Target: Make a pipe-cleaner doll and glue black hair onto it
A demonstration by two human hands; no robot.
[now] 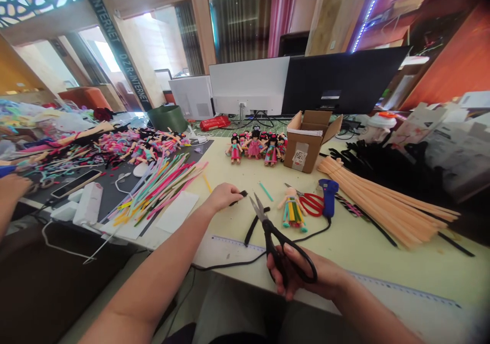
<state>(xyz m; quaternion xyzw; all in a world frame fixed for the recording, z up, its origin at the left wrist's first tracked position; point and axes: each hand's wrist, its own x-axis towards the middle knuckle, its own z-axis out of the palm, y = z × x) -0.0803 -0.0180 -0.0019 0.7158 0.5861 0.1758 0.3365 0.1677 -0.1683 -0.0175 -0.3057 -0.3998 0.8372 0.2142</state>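
My left hand (222, 197) is closed in a pinch on a short black pipe cleaner piece (241, 197), just over the tabletop. My right hand (294, 272) has its fingers through the handles of black-handled scissors (270, 227). Their blades are slightly apart and point up toward the left hand, without touching the black piece. A longer bent black pipe cleaner (251, 230) lies on the table beside the blades. To the right rests a small doll (293, 210) with a striped yellow and green skirt. A short teal pipe cleaner (265, 191) lies beyond the scissors.
Red-handled scissors (312, 204) and a blue glue gun (328, 197) lie right of the doll; the gun's cord runs along the front edge. Finished dolls (255, 147) stand by a cardboard box (302, 150). Peach pipe cleaners (386, 201) fill the right. Another person's hand (13, 187) shows far left.
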